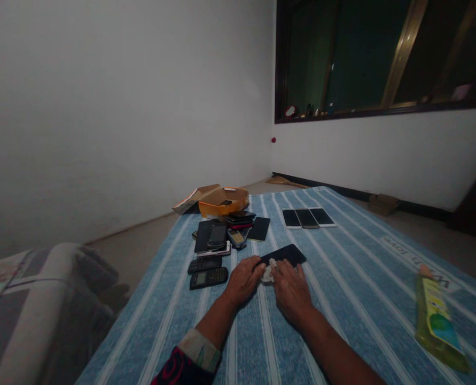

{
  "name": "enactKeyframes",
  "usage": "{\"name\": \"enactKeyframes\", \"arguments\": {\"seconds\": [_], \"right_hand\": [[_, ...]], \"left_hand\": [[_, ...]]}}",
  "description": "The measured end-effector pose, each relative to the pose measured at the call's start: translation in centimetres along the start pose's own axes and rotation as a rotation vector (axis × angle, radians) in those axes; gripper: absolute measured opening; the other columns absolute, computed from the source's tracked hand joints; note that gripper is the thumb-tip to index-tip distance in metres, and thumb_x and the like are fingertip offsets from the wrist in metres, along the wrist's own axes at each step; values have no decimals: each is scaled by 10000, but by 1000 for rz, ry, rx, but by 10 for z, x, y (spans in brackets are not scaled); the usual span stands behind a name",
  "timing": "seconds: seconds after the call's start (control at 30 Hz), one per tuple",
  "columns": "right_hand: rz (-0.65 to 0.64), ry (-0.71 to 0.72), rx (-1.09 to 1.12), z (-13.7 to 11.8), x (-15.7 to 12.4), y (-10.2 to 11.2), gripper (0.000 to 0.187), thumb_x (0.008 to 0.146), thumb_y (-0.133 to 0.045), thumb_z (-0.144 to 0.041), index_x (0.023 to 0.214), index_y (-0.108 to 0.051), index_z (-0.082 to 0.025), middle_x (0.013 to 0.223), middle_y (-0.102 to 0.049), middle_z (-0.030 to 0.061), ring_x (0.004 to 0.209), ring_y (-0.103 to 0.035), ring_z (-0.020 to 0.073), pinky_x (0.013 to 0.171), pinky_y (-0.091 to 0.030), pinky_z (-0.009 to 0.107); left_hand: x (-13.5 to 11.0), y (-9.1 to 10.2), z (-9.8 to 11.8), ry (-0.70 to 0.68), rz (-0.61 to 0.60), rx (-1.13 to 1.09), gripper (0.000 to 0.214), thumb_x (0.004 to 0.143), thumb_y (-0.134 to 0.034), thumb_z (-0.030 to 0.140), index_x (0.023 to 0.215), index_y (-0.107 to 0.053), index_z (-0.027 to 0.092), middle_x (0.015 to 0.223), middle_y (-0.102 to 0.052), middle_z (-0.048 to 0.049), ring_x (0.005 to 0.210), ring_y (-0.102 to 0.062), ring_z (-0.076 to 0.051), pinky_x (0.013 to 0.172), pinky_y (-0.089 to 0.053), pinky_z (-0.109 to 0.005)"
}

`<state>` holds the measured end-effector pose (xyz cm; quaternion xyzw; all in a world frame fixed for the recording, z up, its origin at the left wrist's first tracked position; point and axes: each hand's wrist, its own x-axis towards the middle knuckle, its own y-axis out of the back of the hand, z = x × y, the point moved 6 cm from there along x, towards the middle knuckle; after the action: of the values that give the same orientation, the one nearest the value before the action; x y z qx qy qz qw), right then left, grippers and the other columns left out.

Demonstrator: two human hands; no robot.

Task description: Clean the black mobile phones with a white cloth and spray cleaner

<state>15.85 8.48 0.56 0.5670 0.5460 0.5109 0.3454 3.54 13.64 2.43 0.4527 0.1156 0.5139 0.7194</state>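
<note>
A dark phone (288,253) lies at a slant on the blue striped cloth, in front of both hands. My left hand (242,282) is closed at its left end, holding it there with the fingertips. My right hand (290,289) presses a crumpled white tissue or cloth (268,271) against the near side of this phone, fingers bent over it. Part of the wad is hidden under the fingers. Close to my left hand lie two black keypad phones (209,278), one just behind the other.
Several more phones (217,233) are piled at the left, before an open orange box (224,206). Three phones (307,217) lie side by side farther back. A bottle of yellow-green liquid (440,321) lies at the right. The striped cloth (342,321) covers the work surface.
</note>
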Motion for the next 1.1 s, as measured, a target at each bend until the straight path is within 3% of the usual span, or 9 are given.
{"name": "enactKeyframes", "arguments": {"seconds": [0.17,0.27,0.53,0.7,0.83,0.97,1.1], "right_hand": [[15,-166,-38,33,7,8,446,957,-307,-136,1333,-547,-164,1439,-485,133,1378,-329,287,1104,-177,515],[35,-214,-50,40,6,11,446,955,-295,-122,1313,-558,-155,1418,-502,133,1356,-356,282,1098,-195,498],[-8,40,51,-5,13,0,421,959,-338,-169,1314,-563,-187,1431,-489,117,1366,-348,256,1130,-159,458],[-5,79,123,-7,27,1,397,977,-327,-199,1300,-559,-188,1371,-537,111,1320,-392,234,1114,-179,454],[24,43,79,8,39,6,387,976,-325,-179,1278,-567,-183,1309,-572,113,1264,-439,220,1099,-194,436],[35,-64,-14,40,48,9,337,966,-351,-183,1142,-639,-182,1239,-608,114,1203,-486,237,1063,-243,419],[42,-162,-48,72,49,11,332,966,-345,-180,1158,-615,-158,1247,-602,133,1222,-472,271,1029,-276,451]], "left_hand": [[2,-1,1,-16,-14,7,316,945,-374,374,918,-633,194,902,-672,-68,907,-613,-235,837,-460,-348],[2,-1,0,-26,-9,13,330,949,-366,388,937,-631,192,930,-675,-75,926,-617,-238,851,-461,-349],[2,-3,0,-30,-6,1,330,957,-369,391,972,-627,186,961,-678,-76,946,-614,-233,877,-457,-349],[2,-1,4,-35,-19,-15,341,973,-342,404,912,-608,200,903,-660,-55,899,-607,-215,847,-456,-326],[2,0,3,-34,-24,-2,338,972,-343,399,912,-609,200,895,-656,-56,892,-603,-220,838,-456,-334],[1,-2,-1,-18,-22,8,315,958,-364,379,968,-619,194,958,-673,-73,938,-610,-229,862,-461,-349],[1,-2,-3,-2,-10,20,310,952,-381,390,1000,-622,202,1009,-684,-75,976,-613,-237,895,-461,-365]]}}
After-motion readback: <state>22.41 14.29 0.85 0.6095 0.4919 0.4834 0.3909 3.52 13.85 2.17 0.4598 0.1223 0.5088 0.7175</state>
